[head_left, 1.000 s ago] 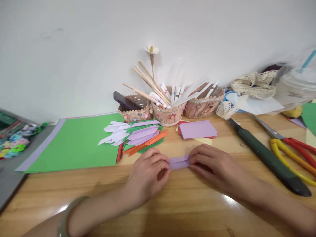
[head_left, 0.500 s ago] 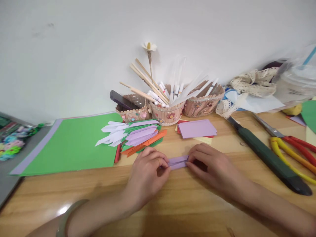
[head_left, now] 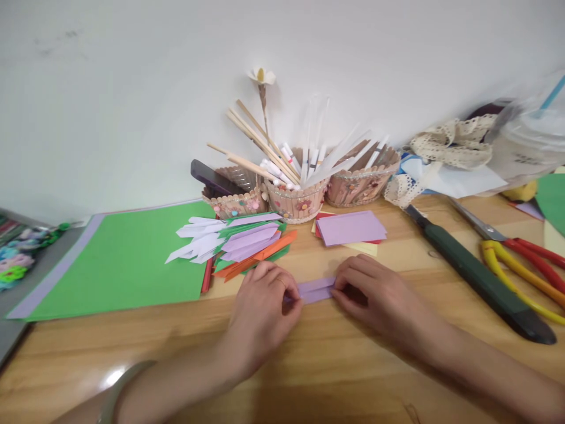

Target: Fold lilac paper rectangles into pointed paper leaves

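Note:
A small folded strip of purple paper (head_left: 316, 290) lies low over the wooden table, with a crease running along its length. My left hand (head_left: 267, 315) pinches its left end between thumb and fingers. At the right end, my right hand (head_left: 375, 292) grips it the same way; the fingers cover both ends. Just beyond my hands is a pile of folded paper pieces (head_left: 249, 242) in white, purple, green and orange. A stack of small paper rectangles (head_left: 352, 228), purple on top with red and yellow beneath, sits past my right hand.
Green sheets (head_left: 128, 253) cover the table's left side. Decorated wooden-stick baskets (head_left: 298, 203) holding sticks and pens stand against the wall. To the right lie a dark green cutter (head_left: 483, 274), scissors (head_left: 521, 247) and lace ribbon (head_left: 454, 141). A plastic cup (head_left: 532, 144) stands behind them.
The view has shifted slightly. Both hands stay at the purple strip's ends, and its crease looks a little changed, with the fold's upper edge standing less apart.

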{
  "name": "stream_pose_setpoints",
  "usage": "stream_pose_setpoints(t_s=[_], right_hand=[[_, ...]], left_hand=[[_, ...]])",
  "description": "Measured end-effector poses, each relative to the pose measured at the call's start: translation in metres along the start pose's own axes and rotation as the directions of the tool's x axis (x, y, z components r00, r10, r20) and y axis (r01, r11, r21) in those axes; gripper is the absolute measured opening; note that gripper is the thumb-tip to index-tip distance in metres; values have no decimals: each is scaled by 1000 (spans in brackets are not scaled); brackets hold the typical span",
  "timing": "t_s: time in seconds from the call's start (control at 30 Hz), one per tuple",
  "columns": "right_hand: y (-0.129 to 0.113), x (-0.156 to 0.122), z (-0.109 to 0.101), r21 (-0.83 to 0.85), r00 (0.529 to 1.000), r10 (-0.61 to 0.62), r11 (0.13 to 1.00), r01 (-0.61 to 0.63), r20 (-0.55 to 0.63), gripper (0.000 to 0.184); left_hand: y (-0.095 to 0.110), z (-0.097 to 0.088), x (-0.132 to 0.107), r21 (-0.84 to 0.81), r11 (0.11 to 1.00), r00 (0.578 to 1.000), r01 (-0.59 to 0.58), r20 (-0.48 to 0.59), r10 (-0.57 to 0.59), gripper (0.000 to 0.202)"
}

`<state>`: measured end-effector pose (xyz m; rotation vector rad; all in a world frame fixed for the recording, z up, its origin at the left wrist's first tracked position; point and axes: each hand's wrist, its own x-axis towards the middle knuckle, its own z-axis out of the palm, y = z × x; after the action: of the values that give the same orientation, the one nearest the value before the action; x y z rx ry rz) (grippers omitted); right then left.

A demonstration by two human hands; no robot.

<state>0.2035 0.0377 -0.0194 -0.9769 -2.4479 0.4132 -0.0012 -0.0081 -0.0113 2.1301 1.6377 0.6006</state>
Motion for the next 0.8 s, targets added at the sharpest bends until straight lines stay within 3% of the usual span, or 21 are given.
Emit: stream_pose_setpoints(t_s=[0.13, 0.23, 0.37, 0.43, 0.5, 0.53, 0.63, 0.73, 0.8], right_hand=[[2, -2, -7, -30, 999, -12, 999, 13, 36, 14], [3, -4, -16, -116, 987, -141, 982, 150, 83, 19], [1, -4, -22, -250, 899, -403, 864, 436, 173, 35], [-1, -4, -22, -271, 861, -458, 819, 506, 223, 38], [-1, -5, -21, -279, 849, -456, 807, 520, 265, 39], [0, -6, -20, -280, 849, -448, 808, 518, 279, 39], [4, -8, -18, -253, 850, -435, 823, 509, 296, 40], [9, -9, -16, -217, 853, -425, 841, 496, 301, 41], [11, -10, -16, -197, 857, -416, 853, 483, 303, 42]], left_hand=[[-3, -2, -3, 20, 998, 998, -60, -1, 60, 13], [-6, -3, -3, 78, 974, 976, -211, -33, 214, 26], [-10, -1, -2, 205, 917, 934, -341, -41, 356, 21], [-13, 2, -3, 276, 893, 916, -357, -83, 392, 21], [-16, 4, -5, 357, 841, 872, -407, -123, 474, 23], [-18, 4, -7, 393, 794, 833, -463, -112, 541, 26], [-21, 0, -12, 456, 660, 766, -597, 79, 638, 33], [-20, -6, -17, 478, 618, 762, -624, 198, 616, 31], [-20, -8, -18, 476, 615, 763, -629, 224, 607, 32]])
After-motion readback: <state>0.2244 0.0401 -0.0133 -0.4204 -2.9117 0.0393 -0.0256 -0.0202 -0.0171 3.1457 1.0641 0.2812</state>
